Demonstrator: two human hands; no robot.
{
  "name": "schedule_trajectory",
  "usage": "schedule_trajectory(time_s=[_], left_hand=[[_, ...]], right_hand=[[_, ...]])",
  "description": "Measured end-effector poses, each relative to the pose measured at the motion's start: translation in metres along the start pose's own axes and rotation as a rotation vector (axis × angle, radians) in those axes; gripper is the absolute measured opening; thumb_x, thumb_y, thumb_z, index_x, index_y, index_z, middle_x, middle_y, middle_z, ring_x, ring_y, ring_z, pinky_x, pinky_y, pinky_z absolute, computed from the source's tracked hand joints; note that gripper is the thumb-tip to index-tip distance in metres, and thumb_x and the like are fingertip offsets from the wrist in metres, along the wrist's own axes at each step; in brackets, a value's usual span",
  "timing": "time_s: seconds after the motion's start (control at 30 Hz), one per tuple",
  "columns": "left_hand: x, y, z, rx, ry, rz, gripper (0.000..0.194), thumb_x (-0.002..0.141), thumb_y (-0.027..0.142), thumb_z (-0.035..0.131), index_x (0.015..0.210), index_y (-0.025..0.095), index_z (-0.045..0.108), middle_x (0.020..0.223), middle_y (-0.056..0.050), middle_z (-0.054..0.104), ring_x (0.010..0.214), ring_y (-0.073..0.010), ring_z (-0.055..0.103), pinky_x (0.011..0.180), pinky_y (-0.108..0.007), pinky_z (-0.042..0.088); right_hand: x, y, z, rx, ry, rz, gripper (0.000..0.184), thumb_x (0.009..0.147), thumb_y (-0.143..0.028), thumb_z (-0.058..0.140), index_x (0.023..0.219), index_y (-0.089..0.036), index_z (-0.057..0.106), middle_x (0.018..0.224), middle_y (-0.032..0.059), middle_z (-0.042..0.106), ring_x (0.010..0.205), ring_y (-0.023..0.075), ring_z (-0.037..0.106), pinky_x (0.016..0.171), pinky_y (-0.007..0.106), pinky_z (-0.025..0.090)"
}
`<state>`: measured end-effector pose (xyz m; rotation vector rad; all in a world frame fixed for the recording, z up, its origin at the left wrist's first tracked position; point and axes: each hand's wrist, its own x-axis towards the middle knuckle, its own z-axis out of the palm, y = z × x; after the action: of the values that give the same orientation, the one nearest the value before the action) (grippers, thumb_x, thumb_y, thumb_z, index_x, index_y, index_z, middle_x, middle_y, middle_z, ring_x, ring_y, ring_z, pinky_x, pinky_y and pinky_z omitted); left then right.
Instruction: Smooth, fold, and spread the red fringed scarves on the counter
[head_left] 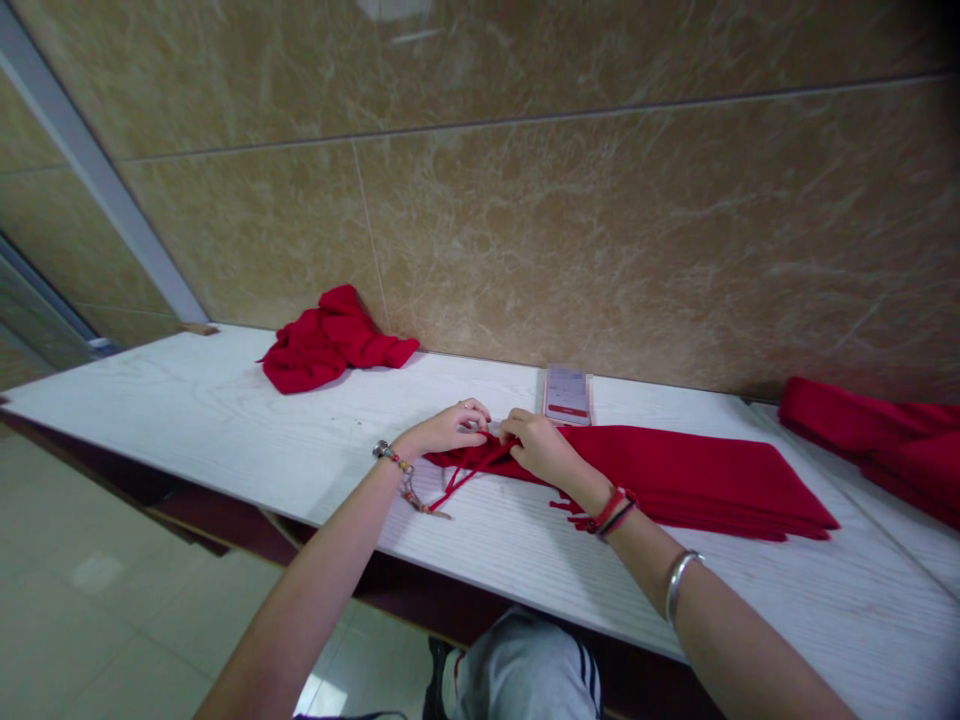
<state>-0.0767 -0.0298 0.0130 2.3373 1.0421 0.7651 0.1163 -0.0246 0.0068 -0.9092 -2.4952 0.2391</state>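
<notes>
Folded red cloth (690,470) lies in a flat, layered stack along the table, its narrow left end between my hands. My left hand (450,428) has its fingers curled at the tip of that narrow end, pinching the red cloth there. Just to the right, my right hand (541,445) is closed on a thin red strip. Loose red strips (459,483) hang from between the hands and trail on the tabletop toward me. The fingertips of both hands are partly hidden by the fingers and cloth.
A crumpled red cloth (326,340) lies at the back left of the white table (187,420). Behind my right hand a phone (568,395) rests near the tiled wall (600,240). More folded red cloth (885,440) lies at the far right, past a seam in the tabletop.
</notes>
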Motion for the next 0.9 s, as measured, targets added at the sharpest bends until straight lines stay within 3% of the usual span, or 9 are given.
schedule_trajectory(time_s=[0.1,0.17,0.33,0.53,0.67,0.77,0.9], left_hand=[[-0.002,0.0,-0.001,-0.028,-0.092,-0.019,0.005,0.072,0.017,0.054,0.067,0.016,0.054,0.093,-0.003,0.05,0.088,-0.014,0.05,0.083,-0.028,0.04],[-0.003,0.0,-0.001,0.019,-0.088,-0.031,0.004,0.068,0.016,0.057,0.066,0.016,0.053,0.09,-0.002,0.049,0.083,-0.0138,0.05,0.079,-0.026,0.041],[-0.002,-0.001,0.001,0.177,0.083,-0.01,0.006,0.068,0.013,0.055,0.072,0.017,0.058,0.091,-0.003,0.05,0.087,-0.0153,0.05,0.083,-0.029,0.041],[0.0,-0.006,-0.001,0.267,0.279,-0.083,0.01,0.066,0.01,0.053,0.073,0.016,0.057,0.088,-0.003,0.051,0.087,-0.0168,0.05,0.084,-0.032,0.041],[-0.001,-0.009,0.001,0.264,0.208,-0.122,0.011,0.065,0.009,0.053,0.073,0.015,0.056,0.084,-0.004,0.053,0.083,-0.0172,0.051,0.082,-0.032,0.042],[-0.002,-0.007,0.003,0.226,0.087,-0.101,0.015,0.064,0.009,0.052,0.077,0.015,0.059,0.094,-0.005,0.054,0.087,-0.017,0.052,0.085,-0.031,0.042],[-0.003,0.004,-0.005,0.079,0.052,-0.151,0.012,0.067,0.012,0.05,0.073,0.016,0.06,0.104,-0.005,0.053,0.094,-0.0165,0.051,0.089,-0.03,0.039]], right_hand=[[-0.001,-0.001,0.0,0.008,-0.017,-0.002,0.026,0.063,0.005,0.044,0.069,-0.016,0.06,0.075,0.0024,0.054,0.069,0.0127,0.051,0.065,0.021,0.039],[-0.002,0.0,0.0,0.031,-0.007,0.0,0.027,0.062,0.005,0.044,0.071,-0.016,0.06,0.077,0.0028,0.054,0.071,0.0133,0.052,0.067,0.022,0.04],[-0.001,0.003,0.003,0.135,0.066,-0.01,0.042,0.061,0.005,0.045,0.094,-0.016,0.06,0.097,0.0061,0.059,0.09,0.0158,0.055,0.081,0.028,0.042],[0.001,0.001,0.001,0.084,0.004,0.028,0.035,0.064,0.003,0.047,0.09,-0.014,0.063,0.092,0.0083,0.066,0.088,0.0167,0.058,0.083,0.029,0.043],[0.001,0.001,0.001,0.05,-0.016,0.017,0.035,0.064,0.003,0.047,0.089,-0.013,0.064,0.09,0.0083,0.067,0.085,0.0166,0.058,0.081,0.027,0.043],[0.0,0.002,0.002,0.022,-0.036,0.004,0.034,0.063,0.003,0.046,0.087,-0.014,0.064,0.087,0.008,0.067,0.083,0.0165,0.058,0.079,0.027,0.043],[0.0,0.003,0.002,0.009,-0.037,-0.004,0.033,0.064,0.003,0.047,0.087,-0.014,0.064,0.089,0.0085,0.067,0.084,0.0166,0.058,0.081,0.027,0.042]])
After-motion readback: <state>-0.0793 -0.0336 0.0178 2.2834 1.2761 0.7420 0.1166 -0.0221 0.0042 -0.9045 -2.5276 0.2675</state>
